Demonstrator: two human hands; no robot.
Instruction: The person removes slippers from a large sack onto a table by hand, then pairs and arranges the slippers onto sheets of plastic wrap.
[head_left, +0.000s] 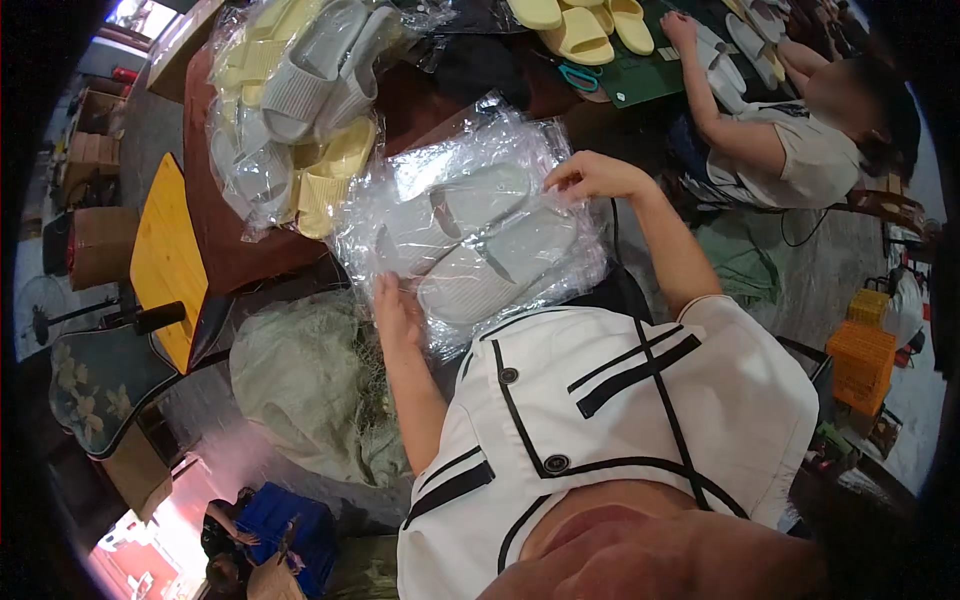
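Note:
A pair of light grey slippers lies inside a clear plastic bag in front of me, on top of more crinkled clear plastic. My right hand pinches the bag at its far right corner, with thumb and fingers drawn together. At the near left edge, my left hand grips the side of the bag beside one slipper's toe strap. Part of the left fingers is hidden.
Bagged grey slippers and yellow slippers are piled at the far left. Blue-handled scissors lie by loose yellow slippers. At right, a co-worker handles white slippers. A pale sack sits below left.

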